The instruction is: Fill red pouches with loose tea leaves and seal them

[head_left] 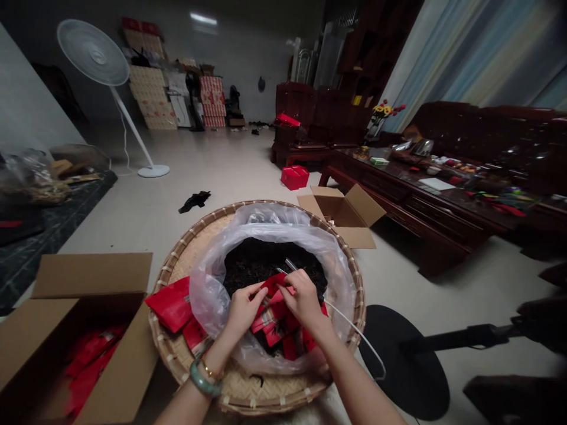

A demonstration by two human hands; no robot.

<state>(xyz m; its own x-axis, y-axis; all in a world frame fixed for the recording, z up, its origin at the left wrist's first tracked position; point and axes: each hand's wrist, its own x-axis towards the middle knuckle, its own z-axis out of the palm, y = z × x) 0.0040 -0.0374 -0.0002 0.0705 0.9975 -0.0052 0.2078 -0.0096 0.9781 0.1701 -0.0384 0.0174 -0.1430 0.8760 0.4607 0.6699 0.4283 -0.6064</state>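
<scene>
Both hands are over a clear plastic bag [204,301] of dark, dry, leaf-like stuff [252,257], which looks like loose tea. My left hand [244,307] pinches one side of the mouth of a small red packet [273,283] between thumb and fingers. My right hand [305,298] grips the other side of it. A shiny metal tool [290,264] sticks out by the right fingers; whether they hold it too, I cannot tell. Several red packets [277,321] lie in the bag below my hands. The bag rests in a round woven bamboo tray [177,254].
Larger red pouches [170,304] lie on the tray's left. An open carton [93,274] with red packets stands at left, another open carton [354,212] beyond the tray. A black round stand base [405,360] is at right, near a white cord [370,345]. A dark wooden table [407,200] stands behind.
</scene>
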